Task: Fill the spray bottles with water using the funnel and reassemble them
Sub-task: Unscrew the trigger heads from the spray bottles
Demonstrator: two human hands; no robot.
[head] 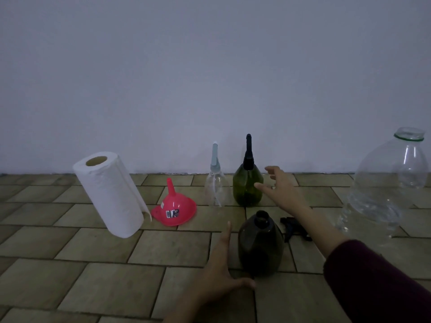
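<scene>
Green bottle [248, 186] at back beside clear bottle [217, 188], likely light, slick plastic; right hand [281, 186] spread open beside it, holding nothing; left hand [221, 264] flat, empty; grip round belly.

Dim room: bare wall [210, 66], tiled (beige) floor [70, 276].

Glossy pink plastic funnel [173, 209], clear & dark plastic bottles [260, 244], soft embossed paper roll [109, 194], matt tile floor [93, 276].

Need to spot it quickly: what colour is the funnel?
Bright pinkish-red, the funnel sits mouth-down on the floor; the head view shows it.
</scene>
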